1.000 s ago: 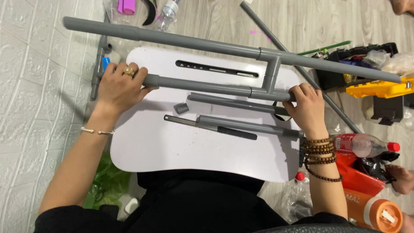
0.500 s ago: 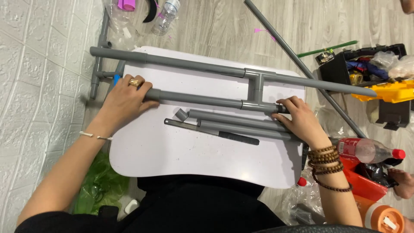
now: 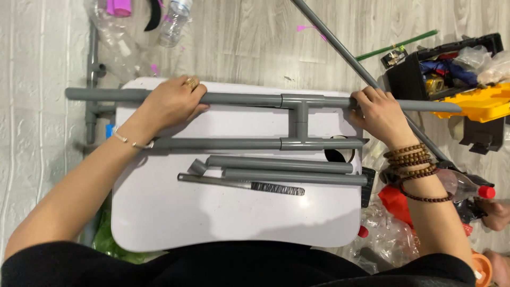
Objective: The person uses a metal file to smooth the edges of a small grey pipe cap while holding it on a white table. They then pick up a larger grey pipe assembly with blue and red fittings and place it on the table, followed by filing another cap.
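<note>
We are gripping the long grey plastic pipe frame (image 3: 297,101) across the frame's upper middle, left hand (image 3: 172,101) and right hand (image 3: 374,109) both closed around it, seemingly positioning it over the white board (image 3: 212,218).

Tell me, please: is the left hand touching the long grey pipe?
Touching. The head view shows the left hand wrapped over the long grey pipe, fingers curled across it with no gap. The right hand grips the same pipe further along.

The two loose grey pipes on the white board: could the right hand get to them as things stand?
Probably yes. The loose grey pipes lie uncovered on the white board, but the right hand is gripping the pipe frame and would have to let go.
</note>
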